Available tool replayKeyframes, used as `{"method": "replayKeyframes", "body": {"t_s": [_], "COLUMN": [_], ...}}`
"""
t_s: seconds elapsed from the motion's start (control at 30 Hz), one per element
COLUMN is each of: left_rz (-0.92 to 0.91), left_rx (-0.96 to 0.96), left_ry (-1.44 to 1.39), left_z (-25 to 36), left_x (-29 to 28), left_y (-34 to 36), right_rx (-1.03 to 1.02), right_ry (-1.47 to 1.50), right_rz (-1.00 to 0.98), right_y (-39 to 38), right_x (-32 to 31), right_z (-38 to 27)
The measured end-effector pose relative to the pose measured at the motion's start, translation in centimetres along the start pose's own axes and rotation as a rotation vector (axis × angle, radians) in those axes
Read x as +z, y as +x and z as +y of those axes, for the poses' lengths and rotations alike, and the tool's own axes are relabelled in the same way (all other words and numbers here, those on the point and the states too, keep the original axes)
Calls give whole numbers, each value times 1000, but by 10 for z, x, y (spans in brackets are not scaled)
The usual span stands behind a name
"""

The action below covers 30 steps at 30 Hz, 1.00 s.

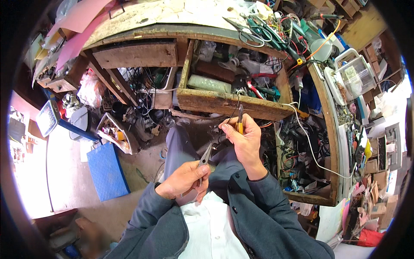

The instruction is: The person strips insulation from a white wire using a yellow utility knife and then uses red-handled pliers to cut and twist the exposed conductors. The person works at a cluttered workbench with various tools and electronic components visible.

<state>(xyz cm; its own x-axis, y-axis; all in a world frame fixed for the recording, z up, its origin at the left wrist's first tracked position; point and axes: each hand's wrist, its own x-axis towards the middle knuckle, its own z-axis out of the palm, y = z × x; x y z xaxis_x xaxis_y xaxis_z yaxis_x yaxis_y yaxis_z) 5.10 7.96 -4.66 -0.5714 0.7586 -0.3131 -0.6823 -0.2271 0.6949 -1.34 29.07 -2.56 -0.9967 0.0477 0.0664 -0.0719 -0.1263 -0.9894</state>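
My left hand (183, 178) is closed around a pair of grey long-nose pliers (205, 156), whose jaws point up and away from me above my lap. Higher and to the right, my right hand (246, 140) grips a small yellow-handled tool (240, 121) with a dark slim tip, probably small pliers or cutters. A thin dark wire (221, 121) shows beside its fingertips; whether they pinch it is unclear. The two tools are apart. Just beyond my right hand, an open wooden drawer (233, 102) holds red-handled pliers (253, 90), a pale wrapped bundle (210, 83) and plastic bags.
The worn workbench top (172, 15) spans the far side, with scissors (250, 34) and tangled wires at its right. An open lower compartment (332, 190) full of cables is at right. A blue flat platform (107, 171) and an open box (117, 134) are at left.
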Motion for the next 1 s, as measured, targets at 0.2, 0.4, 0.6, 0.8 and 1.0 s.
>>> {"method": "replayKeyframes", "body": {"t_s": [0.2,0.4,0.6,0.8,1.0], "left_rz": [-19,122,398,409,351], "left_rx": [9,60,335,477,479], "left_ry": [205,176,112,270,384], "left_z": [-4,11,39,85,89], "left_x": [1,-8,-14,0,28], "left_y": [7,4,19,30,38], "right_rx": [-127,-145,-138,-125,-91], "right_ry": [-64,94,106,3,204], "right_rz": [13,-151,-202,-167,-77], "right_y": [27,29,25,33,44], "right_x": [-14,-32,-30,-26,-4], "right_z": [-1,-18,-30,-45,-47]}}
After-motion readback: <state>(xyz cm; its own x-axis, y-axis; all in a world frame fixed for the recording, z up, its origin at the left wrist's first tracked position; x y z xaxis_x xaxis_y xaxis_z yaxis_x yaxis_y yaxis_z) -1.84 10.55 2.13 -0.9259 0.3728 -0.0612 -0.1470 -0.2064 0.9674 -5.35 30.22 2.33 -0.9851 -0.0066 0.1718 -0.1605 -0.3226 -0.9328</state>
